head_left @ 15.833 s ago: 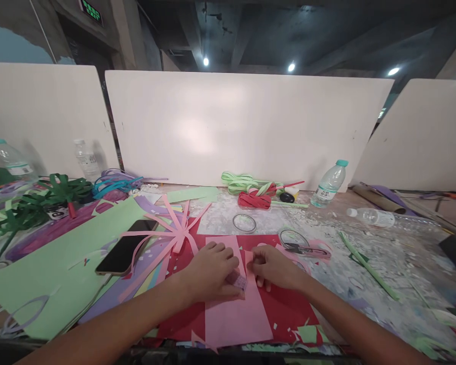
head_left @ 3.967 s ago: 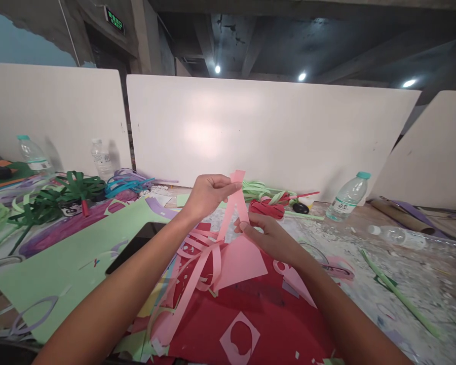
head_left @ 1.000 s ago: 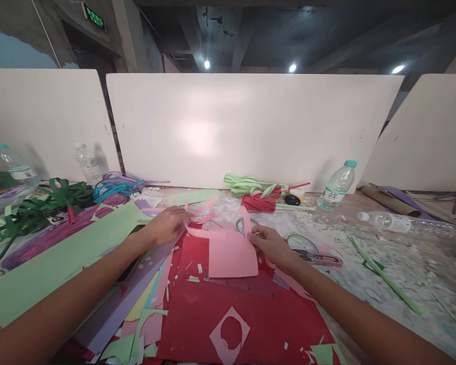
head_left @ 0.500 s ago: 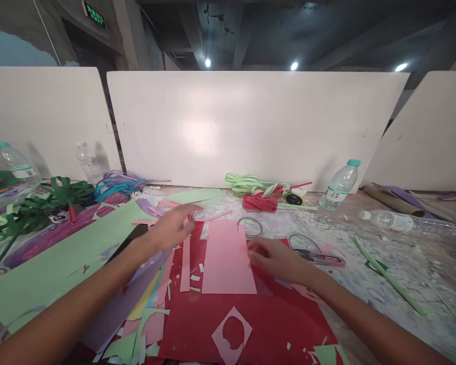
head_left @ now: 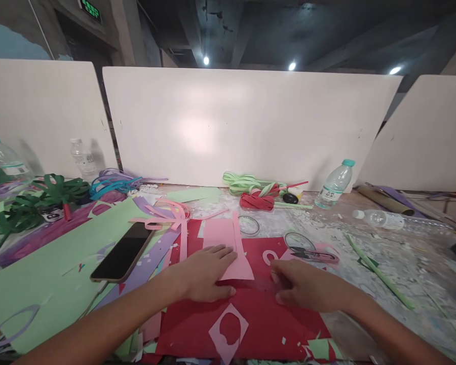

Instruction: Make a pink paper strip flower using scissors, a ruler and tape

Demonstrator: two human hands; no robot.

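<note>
A sheet of pink paper point(head_left: 223, 230) lies on larger red paper point(head_left: 258, 309), with a narrow pink strip along its right side. My left hand point(head_left: 205, 271) rests flat on the pink sheet's lower part, fingers stretched out. To the right, my right hand point(head_left: 307, 284) hovers low over the red paper, its fingers loosely curled and thumb apart. A small pink paper ring point(head_left: 269, 257) is just beyond its fingertips; I cannot tell whether they touch. Looped pink paper strips point(head_left: 177, 215) sit behind my left hand. Nearer me is a pink diamond point(head_left: 233, 344) with a hole cut in it.
Scissors point(head_left: 313, 253) and a roll of tape point(head_left: 249, 225) lie right of the pink sheet. A phone point(head_left: 123, 251) rests on green paper point(head_left: 49, 268) to the left. A bottle point(head_left: 334, 185) leans by the white partition point(head_left: 251, 121), near coiled red strips point(head_left: 256, 201).
My left hand has come down from the pink loops onto the pink sheet, uncovering the loops and phone. My right hand has moved right and nearer me, off the sheet's edge.
</note>
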